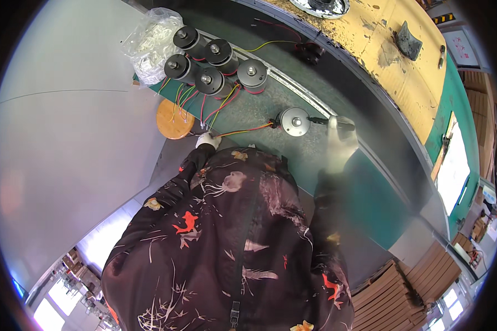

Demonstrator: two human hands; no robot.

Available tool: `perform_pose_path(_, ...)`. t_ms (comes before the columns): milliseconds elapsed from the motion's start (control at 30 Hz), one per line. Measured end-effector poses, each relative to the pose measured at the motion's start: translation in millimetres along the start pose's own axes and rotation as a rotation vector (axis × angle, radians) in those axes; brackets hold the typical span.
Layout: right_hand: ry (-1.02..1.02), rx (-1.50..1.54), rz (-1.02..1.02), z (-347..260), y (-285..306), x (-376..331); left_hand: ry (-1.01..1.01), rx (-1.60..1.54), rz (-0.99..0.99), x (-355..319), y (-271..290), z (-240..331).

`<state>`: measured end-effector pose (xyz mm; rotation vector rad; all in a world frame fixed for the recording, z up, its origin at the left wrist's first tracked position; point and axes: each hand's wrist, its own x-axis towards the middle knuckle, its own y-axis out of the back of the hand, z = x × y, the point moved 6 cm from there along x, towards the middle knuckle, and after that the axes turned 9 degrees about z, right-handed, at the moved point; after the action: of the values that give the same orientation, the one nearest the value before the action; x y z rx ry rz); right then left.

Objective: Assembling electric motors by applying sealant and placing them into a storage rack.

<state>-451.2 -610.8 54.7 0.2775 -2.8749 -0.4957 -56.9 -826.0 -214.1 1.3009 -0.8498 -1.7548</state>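
A motor with a silver round end face [295, 122] stands on the green bench top, its shaft pointing up. Red and yellow wires [243, 131] run from a black lump at its left side towards my left hand [209, 140]. That white-gloved hand is closed around the wire ends, close to my body. On the motor's other side my right hand [341, 142], also gloved and slightly blurred, grips a thin dark tool [317, 120]. The tool's black tip reaches the motor's right edge; its exact kind is hard to make out.
Several black motors [210, 81] with coloured leads stand at the far left, beside a clear plastic bag [156, 44] of small pale parts. Nearby is a round wooden disc [174, 119]. A metal rail [298, 87] crosses behind; black-smeared cardboard [370, 41] holds a dark scraper-like piece [408, 41].
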Motion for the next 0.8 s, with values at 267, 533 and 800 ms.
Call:
perform_pose_path(267,-0.065,0.010,0.007,10.5,-2.0,-2.9,0.021,0.050,-0.034,5.7,-7.6,-6.9)
perform_pose_path(533,-0.084,0.055,0.036,7.2,12.1,-9.6,0.005,0.051,-0.014,8.0,-14.5,-14.0)
perform_pose_path(800,-0.147,0.089,-0.014,20.4,16.1,-32.2,-0.003,0.046,-0.014,5.7,-6.5,-3.7)
